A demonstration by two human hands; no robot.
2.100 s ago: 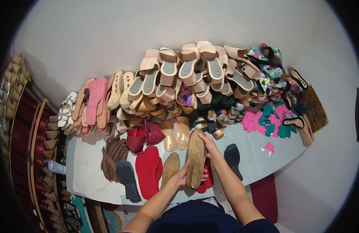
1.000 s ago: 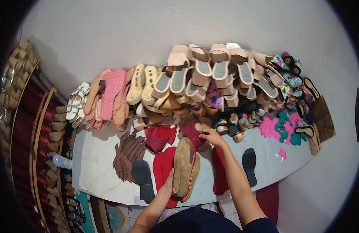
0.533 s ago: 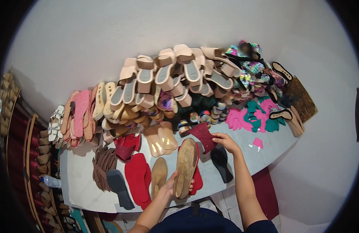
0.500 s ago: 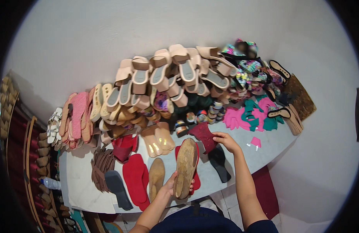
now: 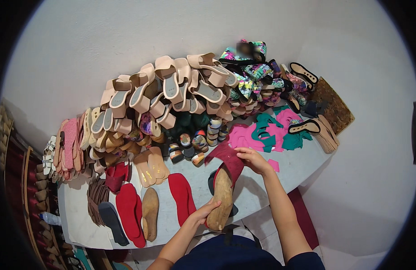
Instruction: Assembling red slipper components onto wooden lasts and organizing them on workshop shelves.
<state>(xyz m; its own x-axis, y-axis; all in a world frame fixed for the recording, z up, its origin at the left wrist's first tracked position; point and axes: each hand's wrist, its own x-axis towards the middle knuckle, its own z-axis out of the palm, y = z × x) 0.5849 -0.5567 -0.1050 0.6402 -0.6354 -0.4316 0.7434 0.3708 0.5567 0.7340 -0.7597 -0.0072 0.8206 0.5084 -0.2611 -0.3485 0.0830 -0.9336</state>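
Above a crowded table, a person's left hand grips the near end of a wooden shoe last, its thumb along the side and the other fingers largely hidden. The right hand has thumb and fingers pinched on the edge of a dark red shoe upper. Half a second earlier the upper hung beyond the last's far end; now it appears to overlap that end, a shift suggesting the two pieces are being set against each other, though the upper looks loose and unfastened. Beneath, a black sole lies partly hidden. To the left rest a red insole and a second wooden last.
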